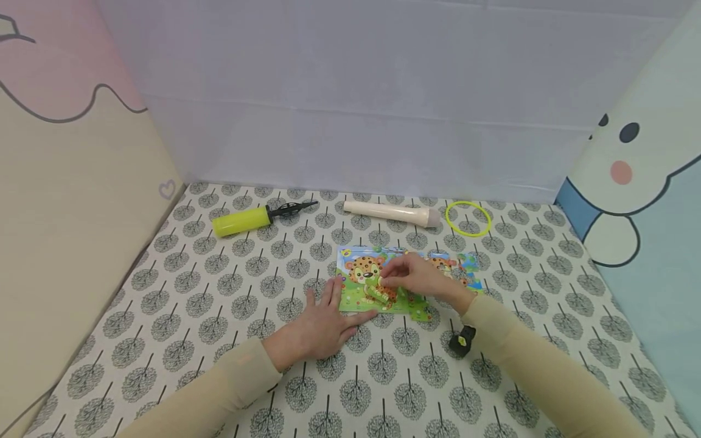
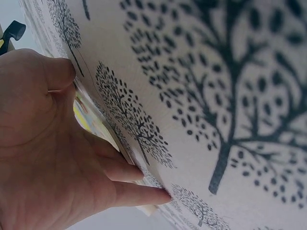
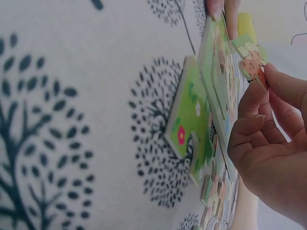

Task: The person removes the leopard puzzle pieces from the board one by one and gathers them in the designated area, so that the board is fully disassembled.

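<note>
A leopard jigsaw puzzle (image 1: 347, 302) lies flat on the patterned cloth, with the cartoon's head and spotted body showing on it. My left hand (image 1: 323, 322) rests at its near left corner, fingers spread along the left and near edges. My right hand (image 1: 418, 277) is over the puzzle and pinches a jigsaw piece (image 3: 253, 62) between thumb and fingers. Orange with spots and some green shows on that piece, raised above the board in the right wrist view. Beside the board, under the right hand, lies a loose green piece (image 3: 189, 110) with flowers.
More loose pieces (image 1: 470, 263) lie right of the board, partly behind the right hand. Along the back are a yellow-green hand pump (image 1: 241, 222), a white stick-like tube (image 1: 389, 213) and a yellow ring (image 1: 485, 228). A pale wall (image 1: 372, 121) closes off the back.
</note>
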The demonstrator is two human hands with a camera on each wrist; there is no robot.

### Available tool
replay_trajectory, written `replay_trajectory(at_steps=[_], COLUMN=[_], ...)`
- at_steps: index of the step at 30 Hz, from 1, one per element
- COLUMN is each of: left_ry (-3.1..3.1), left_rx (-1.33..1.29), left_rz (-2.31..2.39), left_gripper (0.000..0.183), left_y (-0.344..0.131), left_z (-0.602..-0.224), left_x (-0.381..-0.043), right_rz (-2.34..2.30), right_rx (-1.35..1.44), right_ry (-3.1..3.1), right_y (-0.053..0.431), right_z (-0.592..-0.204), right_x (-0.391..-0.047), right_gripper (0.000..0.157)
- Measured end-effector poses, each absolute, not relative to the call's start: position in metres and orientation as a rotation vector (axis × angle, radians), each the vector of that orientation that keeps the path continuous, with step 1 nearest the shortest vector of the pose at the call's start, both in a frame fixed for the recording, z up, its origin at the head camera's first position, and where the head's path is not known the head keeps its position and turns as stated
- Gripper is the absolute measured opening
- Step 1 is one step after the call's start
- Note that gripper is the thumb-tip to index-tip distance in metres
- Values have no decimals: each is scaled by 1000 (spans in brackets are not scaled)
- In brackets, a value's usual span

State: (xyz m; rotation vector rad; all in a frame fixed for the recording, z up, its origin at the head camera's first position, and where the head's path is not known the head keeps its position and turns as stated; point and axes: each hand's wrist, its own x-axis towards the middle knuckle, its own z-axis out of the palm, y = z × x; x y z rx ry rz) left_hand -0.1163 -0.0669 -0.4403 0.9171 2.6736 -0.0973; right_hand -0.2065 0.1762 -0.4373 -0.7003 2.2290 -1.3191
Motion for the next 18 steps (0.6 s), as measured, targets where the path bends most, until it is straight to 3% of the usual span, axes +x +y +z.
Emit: replay_trajectory(at_steps=[9, 18], left_ry=[2667, 2671], left_rx=[915, 913], left_rz=[-70, -58], left_gripper=[49, 49], left_y=[-67, -68], left_z=[-440, -439], left_x=[-116, -116], right_rz=[-1325, -1185], right_rx=[-681, -692], right_ry=[2328, 2365], right_y=[191, 235], right_z=[-432, -421], right_x=[-208, -202], right_gripper=[17, 17])
